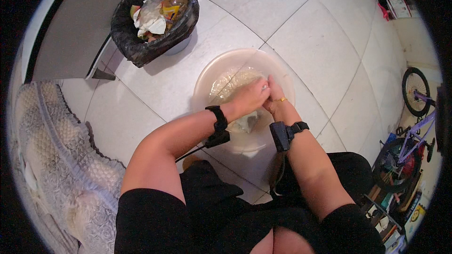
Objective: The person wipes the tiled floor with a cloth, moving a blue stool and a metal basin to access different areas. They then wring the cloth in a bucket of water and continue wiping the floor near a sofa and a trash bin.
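A pale, translucent plastic basin (pixel 212 64) of water stands on the tiled floor in front of me. Over its right half, my left hand (pixel 250 95) and my right hand (pixel 274 93) are pressed together. The left fingers curl in against the right palm, and the right thumb points up. A small whitish spot shows at the left fingers; whether it is a ring or part of something gripped is unclear. What lies between the palms is hidden. Under my wrists, a greyish-white cloth-like thing (pixel 246 123) rests in the basin.
A trash bin with a black liner (pixel 132 47) stands at upper left, holding a yellow-capped bottle (pixel 175 1) and crumpled tissue (pixel 152 24). Left are a grey cabinet-like panel (pixel 70 31) and a quilted, ruffled cover (pixel 67 141). A purple bicycle (pixel 416 127) stands right.
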`<state>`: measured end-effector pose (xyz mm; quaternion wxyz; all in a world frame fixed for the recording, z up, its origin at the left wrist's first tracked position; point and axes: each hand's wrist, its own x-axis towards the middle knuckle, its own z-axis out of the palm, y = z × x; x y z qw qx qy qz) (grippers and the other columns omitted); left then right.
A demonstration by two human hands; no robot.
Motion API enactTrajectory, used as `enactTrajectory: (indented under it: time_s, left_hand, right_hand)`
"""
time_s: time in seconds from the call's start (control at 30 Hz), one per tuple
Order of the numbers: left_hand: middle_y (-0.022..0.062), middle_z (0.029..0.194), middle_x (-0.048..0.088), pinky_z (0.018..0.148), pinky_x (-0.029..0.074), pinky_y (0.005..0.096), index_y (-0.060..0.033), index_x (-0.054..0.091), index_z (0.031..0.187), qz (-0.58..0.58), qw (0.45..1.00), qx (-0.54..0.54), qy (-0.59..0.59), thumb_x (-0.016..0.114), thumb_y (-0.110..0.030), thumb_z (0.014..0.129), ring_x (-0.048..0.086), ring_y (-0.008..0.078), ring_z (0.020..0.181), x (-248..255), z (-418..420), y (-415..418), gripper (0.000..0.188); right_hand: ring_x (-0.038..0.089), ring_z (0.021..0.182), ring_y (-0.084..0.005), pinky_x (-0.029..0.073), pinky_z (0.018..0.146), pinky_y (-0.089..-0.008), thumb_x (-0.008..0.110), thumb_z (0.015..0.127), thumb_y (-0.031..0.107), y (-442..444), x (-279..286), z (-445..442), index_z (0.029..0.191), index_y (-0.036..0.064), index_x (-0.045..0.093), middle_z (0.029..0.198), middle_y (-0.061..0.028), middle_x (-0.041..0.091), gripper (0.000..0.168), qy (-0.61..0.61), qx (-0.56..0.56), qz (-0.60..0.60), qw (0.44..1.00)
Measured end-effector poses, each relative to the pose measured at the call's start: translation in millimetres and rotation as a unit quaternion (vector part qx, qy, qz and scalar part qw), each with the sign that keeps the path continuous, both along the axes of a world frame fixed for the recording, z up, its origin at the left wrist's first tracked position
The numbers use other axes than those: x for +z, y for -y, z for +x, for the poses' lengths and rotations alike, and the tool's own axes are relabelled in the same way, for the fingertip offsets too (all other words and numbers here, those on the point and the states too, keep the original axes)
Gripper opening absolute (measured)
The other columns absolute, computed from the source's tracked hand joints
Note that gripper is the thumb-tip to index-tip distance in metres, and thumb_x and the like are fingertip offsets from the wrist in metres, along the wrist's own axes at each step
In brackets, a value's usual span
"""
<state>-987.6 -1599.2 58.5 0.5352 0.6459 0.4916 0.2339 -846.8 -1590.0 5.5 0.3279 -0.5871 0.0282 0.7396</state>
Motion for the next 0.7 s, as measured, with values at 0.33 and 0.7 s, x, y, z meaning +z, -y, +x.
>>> enactTrajectory:
  time_s: [0.33, 0.7]
  left_hand:
    - [0.0186, 0.104, 0.061, 0.086, 0.051, 0.0475, -0.0051, 0.061, 0.107, 0.173, 0.957, -0.065, -0.224, 0.056, -0.021, 0.093, 0.062, 0.0369, 0.102, -21.9, -49.1, -21.7, 0.022]
    - [0.0228, 0.103, 0.060, 0.086, 0.049, 0.0471, -0.0025, 0.056, 0.117, 0.052, 0.998, -0.034, 0.008, 0.053, -0.020, 0.093, 0.059, 0.0380, 0.101, -57.0, -22.0, -0.9, 0.030]
  right_hand:
    - [0.060, 0.084, -0.0274, 0.052, 0.079, -0.0510, 0.045, 0.102, 0.042, 6.4, -2.6, -30.1, 0.112, 0.012, 0.056, 0.100, -0.0095, 0.061, 0.034, 0.122, 0.064, 0.133, 0.981]
    - [0.060, 0.093, -0.0293, 0.053, 0.084, -0.0515, 0.046, 0.101, 0.046, 8.4, -2.6, -7.4, 0.119, 0.009, 0.054, 0.109, -0.0134, 0.059, 0.042, 0.041, 0.077, 0.004, 0.996]
